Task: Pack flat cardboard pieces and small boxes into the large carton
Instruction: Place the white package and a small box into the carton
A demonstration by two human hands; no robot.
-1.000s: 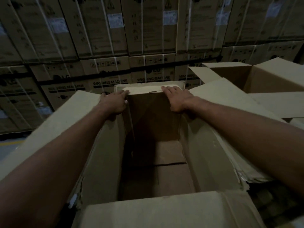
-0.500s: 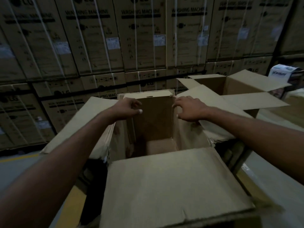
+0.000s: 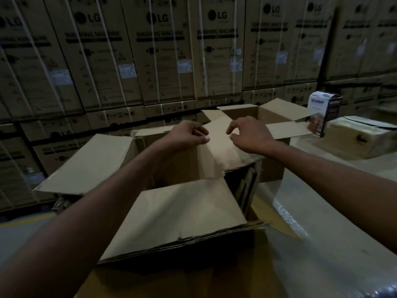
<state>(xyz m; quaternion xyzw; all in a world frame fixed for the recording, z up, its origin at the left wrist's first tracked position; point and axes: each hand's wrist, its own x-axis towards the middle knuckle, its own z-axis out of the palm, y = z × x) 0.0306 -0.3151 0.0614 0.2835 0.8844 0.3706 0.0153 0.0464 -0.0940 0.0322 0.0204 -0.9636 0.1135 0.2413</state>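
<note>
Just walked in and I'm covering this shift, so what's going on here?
A person works at a large open brown cardboard carton. The left hand, fingers curled, and the right hand, fingers loosely bent, hover above its far side, holding nothing. Its flaps are folded outward. A small white printed box stands off to the right.

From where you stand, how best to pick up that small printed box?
Probably by its upper half, right hand closing round the tall sides from the front: the small printed box stands upright on a pale carton, top free, while a carton flap hides its lower left.
</note>
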